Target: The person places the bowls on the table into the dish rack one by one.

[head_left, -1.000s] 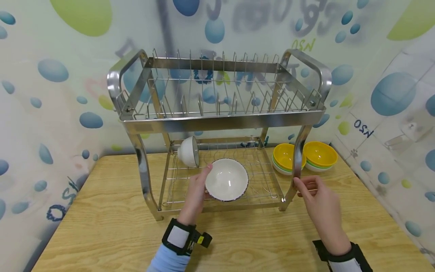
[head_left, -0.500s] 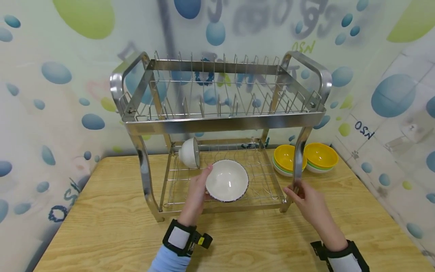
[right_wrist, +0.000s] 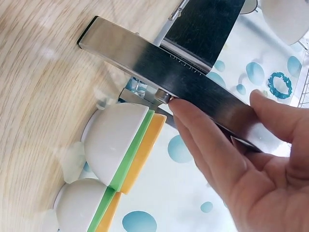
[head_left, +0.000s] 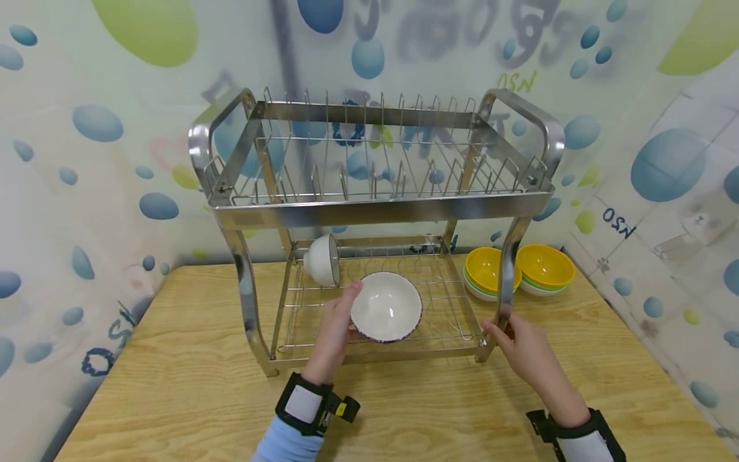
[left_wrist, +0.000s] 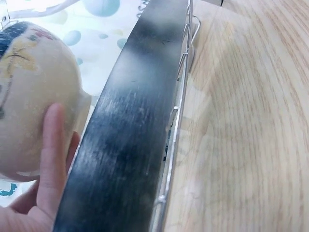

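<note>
My left hand (head_left: 333, 330) holds a white bowl (head_left: 385, 308) with a dark-speckled rim, thumb at the rim and fingers underneath. Its inside faces me, over the lower shelf's front. In the left wrist view the bowl's outside (left_wrist: 46, 92) shows painted decoration, and a finger lies along it. At the right front leg (head_left: 505, 282) of a two-tier metal dish rack (head_left: 381, 208), my right hand (head_left: 534, 350) grips the metal between thumb and fingers. The right wrist view has a fingertip at a small bolt (right_wrist: 163, 95) on that leg. A second white bowl (head_left: 321, 260) stands on its side at the lower shelf's left.
Two stacks of nested bowls, the left stack (head_left: 484, 268) and the right stack (head_left: 545, 266), stand on the wooden table (head_left: 173, 385) right of the rack. Each has yellow on top, then green and white. A patterned wall (head_left: 150, 115) rises close behind.
My right hand has shifted a little left and down along the rack's leg, its thumb now across the front. The left hand and its bowl stay nearly still.
</note>
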`<state>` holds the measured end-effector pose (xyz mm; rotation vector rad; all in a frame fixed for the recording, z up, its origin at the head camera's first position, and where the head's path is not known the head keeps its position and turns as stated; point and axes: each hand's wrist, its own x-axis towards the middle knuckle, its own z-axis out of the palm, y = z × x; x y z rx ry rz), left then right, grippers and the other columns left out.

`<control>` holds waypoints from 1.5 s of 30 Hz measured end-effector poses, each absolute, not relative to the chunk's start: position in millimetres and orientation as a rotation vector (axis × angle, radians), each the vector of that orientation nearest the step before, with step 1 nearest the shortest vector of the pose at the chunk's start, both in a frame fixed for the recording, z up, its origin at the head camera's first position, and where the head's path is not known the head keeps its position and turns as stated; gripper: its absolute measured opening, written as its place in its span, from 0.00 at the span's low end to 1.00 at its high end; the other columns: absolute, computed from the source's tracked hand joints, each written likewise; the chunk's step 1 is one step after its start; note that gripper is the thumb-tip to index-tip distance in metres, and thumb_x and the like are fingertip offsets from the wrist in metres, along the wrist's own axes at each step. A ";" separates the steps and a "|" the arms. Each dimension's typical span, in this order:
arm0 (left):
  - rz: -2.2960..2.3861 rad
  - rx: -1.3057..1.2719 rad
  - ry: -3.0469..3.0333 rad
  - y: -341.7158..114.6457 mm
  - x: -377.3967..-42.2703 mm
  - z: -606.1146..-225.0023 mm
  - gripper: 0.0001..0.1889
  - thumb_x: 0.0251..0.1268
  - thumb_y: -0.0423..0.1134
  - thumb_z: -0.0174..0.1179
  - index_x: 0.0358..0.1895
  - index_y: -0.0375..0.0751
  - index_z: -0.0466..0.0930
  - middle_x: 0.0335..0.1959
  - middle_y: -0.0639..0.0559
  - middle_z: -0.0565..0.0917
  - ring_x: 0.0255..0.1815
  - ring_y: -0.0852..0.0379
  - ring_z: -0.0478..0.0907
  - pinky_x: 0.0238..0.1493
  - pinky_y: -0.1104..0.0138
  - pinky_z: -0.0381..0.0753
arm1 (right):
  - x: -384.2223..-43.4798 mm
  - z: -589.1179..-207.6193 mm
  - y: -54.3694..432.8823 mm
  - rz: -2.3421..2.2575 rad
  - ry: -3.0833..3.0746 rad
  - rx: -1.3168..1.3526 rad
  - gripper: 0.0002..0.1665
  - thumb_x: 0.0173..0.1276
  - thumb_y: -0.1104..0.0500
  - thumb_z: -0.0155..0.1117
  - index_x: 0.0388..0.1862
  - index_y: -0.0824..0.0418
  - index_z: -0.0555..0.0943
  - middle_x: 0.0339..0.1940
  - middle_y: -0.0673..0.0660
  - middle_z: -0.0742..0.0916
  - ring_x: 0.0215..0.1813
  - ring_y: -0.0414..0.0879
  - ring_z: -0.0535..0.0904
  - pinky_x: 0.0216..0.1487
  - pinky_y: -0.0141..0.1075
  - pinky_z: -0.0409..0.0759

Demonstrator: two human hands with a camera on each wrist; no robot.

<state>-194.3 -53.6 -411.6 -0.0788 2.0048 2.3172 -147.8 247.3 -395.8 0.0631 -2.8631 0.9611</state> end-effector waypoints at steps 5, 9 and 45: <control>2.294 -0.079 2.042 -53.8 -194.5 -408.5 0.31 0.67 0.60 0.51 0.54 0.32 0.77 0.44 0.38 0.80 0.36 0.54 0.81 0.37 0.53 0.84 | -146.1 -396.3 247.0 0.994 -2.872 0.044 0.13 0.69 0.51 0.59 0.37 0.61 0.74 0.33 0.58 0.87 0.42 0.55 0.84 0.37 0.47 0.82; 2.271 -0.080 2.140 -55.9 -194.3 -405.9 0.28 0.69 0.56 0.51 0.54 0.33 0.77 0.44 0.37 0.79 0.34 0.54 0.80 0.33 0.54 0.84 | -145.4 -397.0 246.7 1.005 -2.881 0.031 0.13 0.69 0.51 0.59 0.37 0.61 0.74 0.33 0.56 0.86 0.43 0.55 0.84 0.39 0.48 0.83; 1.262 0.215 3.676 -48.5 -234.6 -354.2 0.27 0.66 0.55 0.55 0.47 0.29 0.78 0.34 0.36 0.76 0.33 0.45 0.74 0.27 0.57 0.81 | -147.7 -395.5 248.7 1.029 -2.879 0.026 0.13 0.69 0.50 0.58 0.37 0.59 0.74 0.34 0.56 0.86 0.45 0.56 0.84 0.41 0.49 0.82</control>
